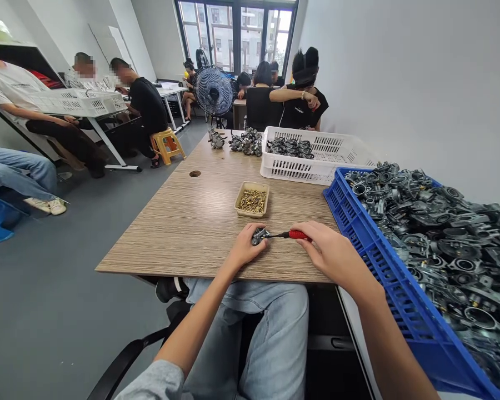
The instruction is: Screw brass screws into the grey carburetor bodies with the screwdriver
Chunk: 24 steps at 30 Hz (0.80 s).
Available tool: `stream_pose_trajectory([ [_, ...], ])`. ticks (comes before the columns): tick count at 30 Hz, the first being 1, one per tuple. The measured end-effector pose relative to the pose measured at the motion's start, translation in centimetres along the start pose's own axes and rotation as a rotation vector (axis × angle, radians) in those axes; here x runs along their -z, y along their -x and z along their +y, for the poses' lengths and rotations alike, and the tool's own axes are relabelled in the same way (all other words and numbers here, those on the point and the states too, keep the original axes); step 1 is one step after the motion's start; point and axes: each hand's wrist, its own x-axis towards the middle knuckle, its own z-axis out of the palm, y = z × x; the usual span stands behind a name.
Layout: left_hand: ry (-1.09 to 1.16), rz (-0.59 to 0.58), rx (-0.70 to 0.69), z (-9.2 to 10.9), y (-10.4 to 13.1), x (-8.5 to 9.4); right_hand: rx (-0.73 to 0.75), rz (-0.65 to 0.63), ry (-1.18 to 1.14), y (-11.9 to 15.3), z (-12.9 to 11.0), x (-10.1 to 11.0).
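Note:
My left hand (246,244) is closed around a small grey metal carburetor body (259,236) just above the near part of the table. Fingers of my right hand (323,244) wrap the red handle of a screwdriver (299,235). Its dark shaft points left, and the tip meets the right side of the carburetor body; the exact contact spot is too small to make out. Beyond my hands sits a small cream tray (252,213) holding many brass jets or screws (252,200).
At my right a blue crate (370,258) is heaped with carburetor bodies (450,239). A white crate (300,174) with similar parts stands at the far side, beside several carburetors (245,142). A person (304,97) sits across the wooden table (170,233); others sit left, near a fan (214,91).

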Motion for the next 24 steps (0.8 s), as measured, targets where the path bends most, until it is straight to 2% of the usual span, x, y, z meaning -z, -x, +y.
stream_pose_trajectory([
  [8, 0.0, -0.002, 0.008, -0.1, 0.0, -0.1, 0.064, -0.034, 0.082, 0.4, -2.0, 0.2],
  [24, -0.002, 0.004, 0.016, 0.0, 0.1, -0.1, 0.111, -0.065, 0.109, 1.0, -2.9, 0.0],
])
